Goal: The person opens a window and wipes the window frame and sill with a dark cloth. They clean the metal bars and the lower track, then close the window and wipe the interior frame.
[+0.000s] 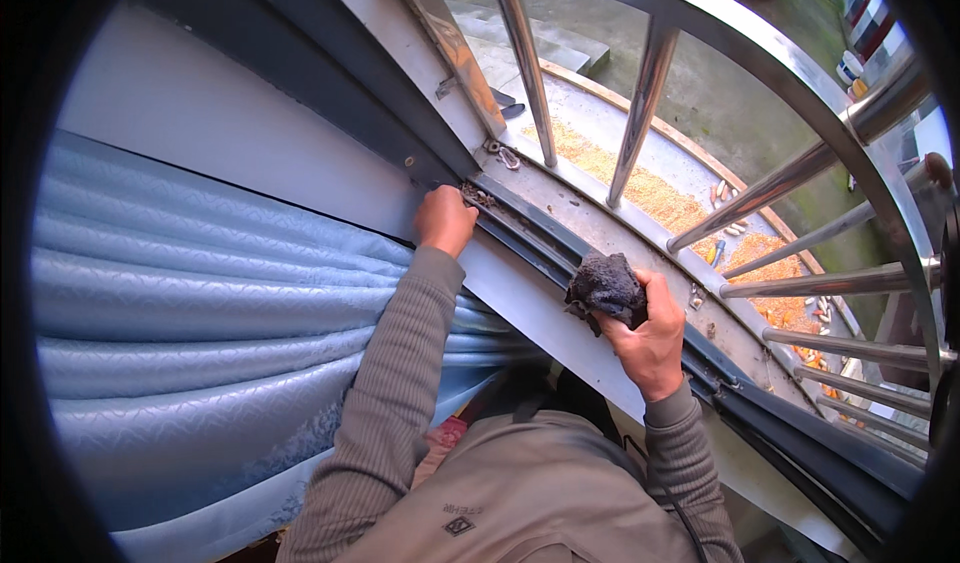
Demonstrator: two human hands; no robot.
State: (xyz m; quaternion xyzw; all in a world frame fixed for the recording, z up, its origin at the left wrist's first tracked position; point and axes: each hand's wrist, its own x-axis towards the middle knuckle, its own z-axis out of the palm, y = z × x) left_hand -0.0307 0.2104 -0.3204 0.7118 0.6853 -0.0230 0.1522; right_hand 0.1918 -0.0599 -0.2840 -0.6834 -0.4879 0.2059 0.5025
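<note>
In my right hand (pixel 651 334) is a crumpled, dark grey, dirty cloth (pixel 606 287), held just over the dark metal window track (pixel 536 221). My left hand (pixel 445 220) is at the track's far left end, against the corner of the dark window frame (pixel 360 105). Its fingers are curled, and whether they pinch something is hidden from me. Beside those fingertips, clumps of dry debris (pixel 480 196) lie in the grooves. A white inner sill (pixel 525 300) runs along the near side of the track.
Shiny metal guard bars (pixel 637 112) curve outward beyond a dusty outer ledge (pixel 592 221). Light blue curtains (pixel 210 300) hang bunched at the left. Below outside, yellow grain (pixel 645 188) is spread on a ledge, with several corn cobs (pixel 735 228) nearby.
</note>
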